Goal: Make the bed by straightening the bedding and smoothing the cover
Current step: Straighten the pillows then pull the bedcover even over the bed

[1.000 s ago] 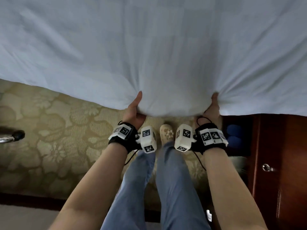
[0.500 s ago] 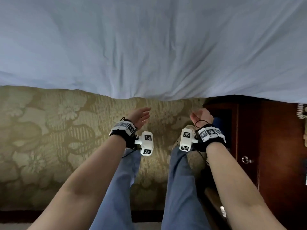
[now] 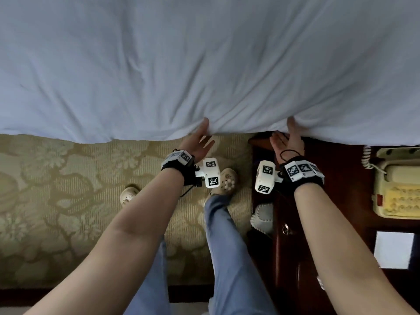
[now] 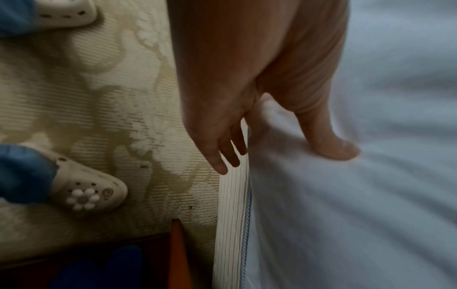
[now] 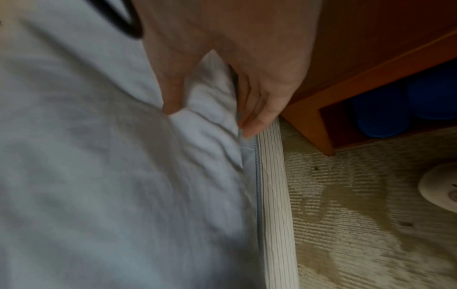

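Note:
The white bed cover [image 3: 204,64] fills the top half of the head view, with creases fanning out from two spots on its near edge. My left hand [image 3: 202,137] pinches that edge, thumb on top and fingers below. About a hand's width to the right, my right hand [image 3: 288,135] pinches the edge the same way. In the left wrist view the left hand [image 4: 279,156] has its thumb pressed into the cover [image 4: 371,195] and its fingers down the striped mattress side [image 4: 232,215]. The right hand [image 5: 210,119] holds a fold of the cover [image 5: 99,176] between thumb and fingers.
A dark wooden nightstand [image 3: 341,223] stands right of my legs, close to the bed, with a cream telephone [image 3: 397,183] and a white notepad [image 3: 393,250] on top and blue slippers [image 5: 380,113] in its shelf. Patterned carpet [image 3: 56,201] spreads to the left. My feet wear pale clogs [image 3: 227,180].
One second ago both hands gripped the cover's edge; half a second ago they had let go and hung below it. Now they pinch the edge again, further right by the nightstand.

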A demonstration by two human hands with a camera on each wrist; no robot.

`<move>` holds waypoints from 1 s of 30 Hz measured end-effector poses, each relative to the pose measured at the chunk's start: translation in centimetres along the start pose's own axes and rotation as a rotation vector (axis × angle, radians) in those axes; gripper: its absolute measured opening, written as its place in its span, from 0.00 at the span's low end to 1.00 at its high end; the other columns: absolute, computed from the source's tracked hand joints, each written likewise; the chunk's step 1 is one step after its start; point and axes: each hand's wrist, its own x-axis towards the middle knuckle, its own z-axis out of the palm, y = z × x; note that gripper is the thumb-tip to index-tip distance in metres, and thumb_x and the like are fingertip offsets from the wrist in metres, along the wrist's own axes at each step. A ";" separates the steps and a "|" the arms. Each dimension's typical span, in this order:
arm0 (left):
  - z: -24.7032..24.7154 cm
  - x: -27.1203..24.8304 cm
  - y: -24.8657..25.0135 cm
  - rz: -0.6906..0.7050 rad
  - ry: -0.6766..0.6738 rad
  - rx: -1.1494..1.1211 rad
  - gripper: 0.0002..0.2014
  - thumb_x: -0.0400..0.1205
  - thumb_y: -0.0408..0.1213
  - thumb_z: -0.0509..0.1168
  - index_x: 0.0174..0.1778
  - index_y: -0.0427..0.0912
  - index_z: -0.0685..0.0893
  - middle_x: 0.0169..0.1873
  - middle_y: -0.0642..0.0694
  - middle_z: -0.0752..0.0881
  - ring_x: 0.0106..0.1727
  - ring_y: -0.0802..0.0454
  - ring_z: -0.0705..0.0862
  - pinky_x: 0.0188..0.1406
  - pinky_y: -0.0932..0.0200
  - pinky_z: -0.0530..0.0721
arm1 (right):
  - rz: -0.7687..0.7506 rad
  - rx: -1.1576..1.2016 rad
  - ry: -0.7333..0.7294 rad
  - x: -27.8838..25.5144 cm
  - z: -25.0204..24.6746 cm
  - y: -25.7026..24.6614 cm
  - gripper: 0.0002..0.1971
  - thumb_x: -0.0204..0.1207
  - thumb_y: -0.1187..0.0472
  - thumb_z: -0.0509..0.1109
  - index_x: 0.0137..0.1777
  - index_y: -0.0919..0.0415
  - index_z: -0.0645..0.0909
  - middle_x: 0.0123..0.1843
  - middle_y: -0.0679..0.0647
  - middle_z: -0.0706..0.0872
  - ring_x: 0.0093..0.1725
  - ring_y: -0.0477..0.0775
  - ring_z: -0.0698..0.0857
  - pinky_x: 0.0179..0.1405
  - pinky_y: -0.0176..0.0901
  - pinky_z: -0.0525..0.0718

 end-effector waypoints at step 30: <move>11.3 -11.3 -4.7 -0.129 0.018 -0.179 0.15 0.78 0.45 0.69 0.51 0.37 0.81 0.42 0.42 0.89 0.42 0.47 0.90 0.44 0.54 0.90 | -0.170 0.283 -0.216 -5.8 -4.9 -12.5 0.21 0.65 0.44 0.76 0.53 0.55 0.86 0.46 0.49 0.87 0.47 0.49 0.87 0.53 0.42 0.85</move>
